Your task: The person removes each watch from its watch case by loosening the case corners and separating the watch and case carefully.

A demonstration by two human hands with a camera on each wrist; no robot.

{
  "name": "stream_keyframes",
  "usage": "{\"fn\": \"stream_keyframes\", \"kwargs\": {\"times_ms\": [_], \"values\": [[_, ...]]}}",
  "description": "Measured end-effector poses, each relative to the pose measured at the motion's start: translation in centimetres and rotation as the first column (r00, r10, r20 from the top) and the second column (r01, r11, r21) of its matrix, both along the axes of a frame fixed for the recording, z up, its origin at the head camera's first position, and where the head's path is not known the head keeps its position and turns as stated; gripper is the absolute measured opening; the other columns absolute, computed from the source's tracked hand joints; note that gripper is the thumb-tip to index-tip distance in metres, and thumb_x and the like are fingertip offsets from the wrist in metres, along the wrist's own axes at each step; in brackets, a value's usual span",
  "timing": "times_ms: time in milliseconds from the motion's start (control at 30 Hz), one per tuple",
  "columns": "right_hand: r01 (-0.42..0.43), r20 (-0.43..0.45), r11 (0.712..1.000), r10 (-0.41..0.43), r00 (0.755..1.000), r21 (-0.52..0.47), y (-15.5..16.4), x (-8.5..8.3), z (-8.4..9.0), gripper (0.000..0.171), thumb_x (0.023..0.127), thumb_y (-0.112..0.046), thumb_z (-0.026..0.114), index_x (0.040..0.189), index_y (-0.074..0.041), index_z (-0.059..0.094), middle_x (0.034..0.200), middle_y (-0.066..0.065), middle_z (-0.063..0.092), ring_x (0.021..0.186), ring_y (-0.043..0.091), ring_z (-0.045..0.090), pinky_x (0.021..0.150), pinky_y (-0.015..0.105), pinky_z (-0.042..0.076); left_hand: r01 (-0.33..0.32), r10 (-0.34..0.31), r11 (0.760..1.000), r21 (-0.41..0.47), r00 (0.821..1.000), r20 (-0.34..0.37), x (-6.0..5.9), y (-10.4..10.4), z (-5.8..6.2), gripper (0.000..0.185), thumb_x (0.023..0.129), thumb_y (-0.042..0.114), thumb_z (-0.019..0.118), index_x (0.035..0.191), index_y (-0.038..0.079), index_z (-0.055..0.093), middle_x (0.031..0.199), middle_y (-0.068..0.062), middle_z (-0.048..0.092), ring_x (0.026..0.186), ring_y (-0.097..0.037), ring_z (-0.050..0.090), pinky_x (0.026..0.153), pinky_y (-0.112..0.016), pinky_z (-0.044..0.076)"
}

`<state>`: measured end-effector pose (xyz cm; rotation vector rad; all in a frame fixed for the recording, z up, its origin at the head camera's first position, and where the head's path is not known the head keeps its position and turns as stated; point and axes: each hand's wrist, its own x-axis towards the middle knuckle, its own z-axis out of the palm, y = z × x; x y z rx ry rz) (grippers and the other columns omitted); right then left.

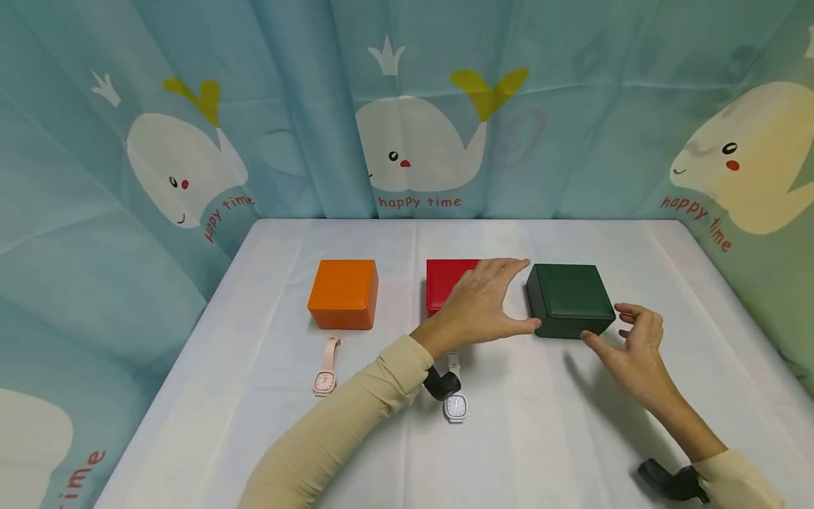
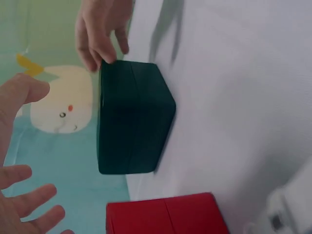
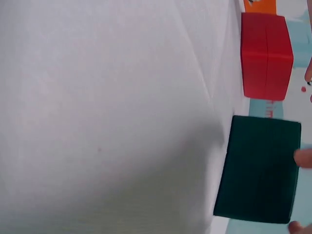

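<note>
A dark green box [image 1: 569, 300] stands closed on the white table [image 1: 572, 424], with a red box [image 1: 443, 281] to its left. My left hand [image 1: 515, 297] is spread beside the green box's left side, thumb low and fingers high. In the left wrist view a gap shows between its fingers [image 2: 29, 200] and the green box [image 2: 131, 126]. My right hand [image 1: 613, 326] is at the box's near right corner, where its fingertips [image 2: 105, 53] touch the edge. The right wrist view shows the green box [image 3: 258, 170] with a fingertip [image 3: 304, 157] on it.
An orange box [image 1: 343, 293] stands further left. A pink watch [image 1: 326, 367] lies before it, and a white watch [image 1: 454, 404] lies before the red box, under my left forearm. A whale-print curtain [image 1: 407, 141] closes in the back and sides.
</note>
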<state>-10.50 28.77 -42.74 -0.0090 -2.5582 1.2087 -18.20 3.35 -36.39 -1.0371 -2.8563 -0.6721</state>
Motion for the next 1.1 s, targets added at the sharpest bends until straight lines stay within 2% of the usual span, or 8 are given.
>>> {"fn": "stream_keyframes", "kwargs": {"times_ms": [100, 233, 300, 367, 467, 533, 900, 1100], "values": [[-0.042, 0.122, 0.998, 0.046, 0.992, -0.037, 0.6, -0.3, -0.2, 0.085, 0.094, -0.021, 0.071, 0.148, 0.013, 0.015, 0.146, 0.036, 0.017, 0.128, 0.052, 0.029, 0.102, 0.041, 0.034, 0.013, -0.013, 0.996, -0.084, 1.0, 0.005, -0.3, 1.2, 0.2, 0.09, 0.087, 0.062, 0.068, 0.159, 0.021, 0.035, 0.157, 0.003, 0.039, 0.141, -0.016, 0.035, 0.11, -0.038, 0.037], [-0.091, 0.188, 0.992, 0.105, 0.977, -0.086, 0.8, -0.9, -0.2, 0.099, 0.096, -0.029, 0.072, 0.155, 0.012, 0.003, 0.154, 0.04, 0.011, 0.135, 0.059, 0.026, 0.103, 0.07, 0.03, 0.034, -0.032, 0.984, -0.177, 0.999, 0.01, -0.9, 2.6, 0.1, 0.091, 0.087, 0.063, 0.066, 0.16, 0.02, 0.032, 0.159, 0.0, 0.036, 0.143, -0.018, 0.033, 0.112, -0.037, 0.036], [-0.118, 0.192, 0.989, 0.133, 0.972, -0.09, 1.0, -1.0, -0.2, 0.101, 0.096, -0.028, 0.073, 0.156, 0.01, 0.001, 0.155, 0.039, 0.013, 0.136, 0.058, 0.027, 0.107, 0.066, 0.03, 0.044, -0.044, 0.974, -0.221, 0.999, 0.007, -1.3, 3.2, -0.1, 0.093, 0.087, 0.064, 0.065, 0.161, 0.019, 0.03, 0.16, -0.001, 0.034, 0.144, -0.018, 0.033, 0.112, -0.037, 0.036], [-0.133, 0.201, 0.986, 0.15, 0.968, -0.096, 1.1, -1.1, -0.4, 0.102, 0.096, -0.027, 0.074, 0.158, 0.009, 0.001, 0.155, 0.039, 0.017, 0.135, 0.057, 0.031, 0.112, 0.044, 0.036, 0.054, -0.053, 0.964, -0.259, 0.999, 0.009, -1.6, 3.9, -0.2, 0.094, 0.087, 0.064, 0.065, 0.162, 0.019, 0.028, 0.161, -0.001, 0.033, 0.145, -0.018, 0.032, 0.112, -0.035, 0.036], [-0.136, 0.215, 0.986, 0.154, 0.964, -0.095, 1.4, -1.2, -0.6, 0.1, 0.096, -0.027, 0.074, 0.158, 0.008, 0.003, 0.15, 0.04, 0.027, 0.132, 0.056, 0.039, 0.096, 0.011, 0.042, 0.067, -0.065, 0.948, -0.31, 0.998, 0.016, -2.0, 5.0, -0.4, 0.096, 0.088, 0.066, 0.064, 0.162, 0.019, 0.027, 0.162, -0.001, 0.031, 0.145, -0.018, 0.03, 0.112, -0.034, 0.036], [-0.136, 0.213, 0.987, 0.152, 0.965, -0.085, 1.6, -1.4, -0.8, 0.098, 0.096, -0.026, 0.075, 0.157, 0.01, 0.007, 0.145, 0.041, 0.033, 0.128, 0.057, 0.043, 0.081, 0.001, 0.039, 0.071, -0.066, 0.938, -0.34, 0.997, 0.025, -2.4, 5.6, -0.6, 0.097, 0.088, 0.067, 0.063, 0.163, 0.019, 0.026, 0.163, -0.001, 0.03, 0.146, -0.018, 0.028, 0.112, -0.033, 0.036], [-0.115, 0.164, 0.992, 0.105, 0.981, 0.051, 2.3, -2.0, -0.8, 0.085, 0.09, -0.026, 0.081, 0.146, 0.018, 0.034, 0.126, 0.043, 0.054, 0.109, 0.055, 0.06, 0.064, 0.005, 0.045, 0.079, -0.07, 0.902, -0.425, 0.997, 0.036, -3.6, 7.9, -1.0, 0.086, 0.086, 0.065, 0.069, 0.154, 0.019, 0.045, 0.163, 0.0, 0.032, 0.149, -0.015, 0.024, 0.111, -0.031, 0.036], [-0.119, 0.144, 0.985, 0.101, 0.984, 0.124, 2.8, -2.6, -0.5, 0.088, 0.085, -0.027, 0.085, 0.144, 0.018, 0.038, 0.12, 0.041, 0.059, 0.103, 0.053, 0.064, 0.064, 0.006, 0.041, 0.083, -0.073, 0.899, -0.43, 0.997, 0.04, -3.9, 8.3, -0.4, 0.069, 0.083, 0.062, 0.074, 0.136, 0.02, 0.061, 0.139, 0.005, 0.054, 0.124, -0.007, 0.049, 0.092, -0.026, 0.05]]}}
